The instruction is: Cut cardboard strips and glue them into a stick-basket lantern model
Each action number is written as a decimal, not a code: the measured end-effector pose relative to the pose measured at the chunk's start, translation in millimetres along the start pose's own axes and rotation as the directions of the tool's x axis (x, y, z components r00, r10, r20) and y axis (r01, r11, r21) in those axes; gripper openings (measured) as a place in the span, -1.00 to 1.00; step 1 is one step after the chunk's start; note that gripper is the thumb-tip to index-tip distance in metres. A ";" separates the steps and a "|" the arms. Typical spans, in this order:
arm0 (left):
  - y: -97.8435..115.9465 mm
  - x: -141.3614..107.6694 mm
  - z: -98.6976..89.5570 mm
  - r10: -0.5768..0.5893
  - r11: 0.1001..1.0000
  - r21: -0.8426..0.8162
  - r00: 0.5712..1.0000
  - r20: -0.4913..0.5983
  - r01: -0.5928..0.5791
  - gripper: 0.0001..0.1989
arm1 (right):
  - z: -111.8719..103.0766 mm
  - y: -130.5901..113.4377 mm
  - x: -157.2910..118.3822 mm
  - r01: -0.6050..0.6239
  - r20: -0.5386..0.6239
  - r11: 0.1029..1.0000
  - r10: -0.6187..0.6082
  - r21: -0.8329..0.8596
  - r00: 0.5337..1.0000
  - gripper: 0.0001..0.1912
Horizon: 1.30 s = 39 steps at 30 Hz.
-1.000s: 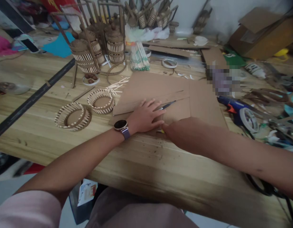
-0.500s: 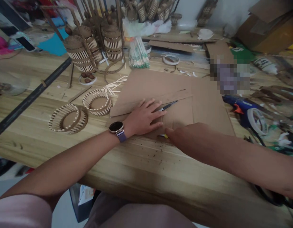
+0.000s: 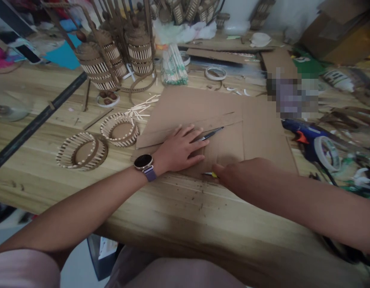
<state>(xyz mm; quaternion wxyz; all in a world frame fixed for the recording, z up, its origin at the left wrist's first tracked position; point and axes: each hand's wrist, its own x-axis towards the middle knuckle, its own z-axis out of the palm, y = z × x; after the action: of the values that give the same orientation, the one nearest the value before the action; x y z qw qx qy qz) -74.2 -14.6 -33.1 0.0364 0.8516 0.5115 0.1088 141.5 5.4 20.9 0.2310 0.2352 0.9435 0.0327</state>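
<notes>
My left hand [image 3: 183,149] lies flat with spread fingers on a brown cardboard sheet [image 3: 263,132], near its front edge. A dark pen-like tool [image 3: 213,133] rests on the sheet by the fingertips, partly hidden under them. Closed around a small cutter with a yellow part [image 3: 214,175], my right hand [image 3: 233,173] is at the front edge of the cardboard, just right of my left hand. The cutter's thin tip points left. Lines are visible across the cardboard.
Two round stick-walled baskets [image 3: 82,152] [image 3: 120,129] stand left of the cardboard, near loose sticks [image 3: 140,109]. Lantern-like pieces [image 3: 140,52] and a stick bundle [image 3: 174,68] are behind. A blue glue gun [image 3: 301,130] and tape roll [image 3: 327,154] lie at right.
My right hand and the cutter have shifted slightly right. My left hand stays spread on the cardboard. The view has moved a little.
</notes>
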 end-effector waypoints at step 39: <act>1.8 0.3 -3.7 -0.012 1.000 0.002 1.000 0.012 0.012 -0.52 | -7.4 10.4 -26.7 -0.021 0.155 0.999 0.026 -0.031 0.988 -0.67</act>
<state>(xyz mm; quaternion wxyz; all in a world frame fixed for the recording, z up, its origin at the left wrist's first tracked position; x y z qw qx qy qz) -73.4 -15.4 -29.1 0.0393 0.8491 0.5166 0.1027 163.5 2.7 40.5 0.3071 0.2447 0.9192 0.0309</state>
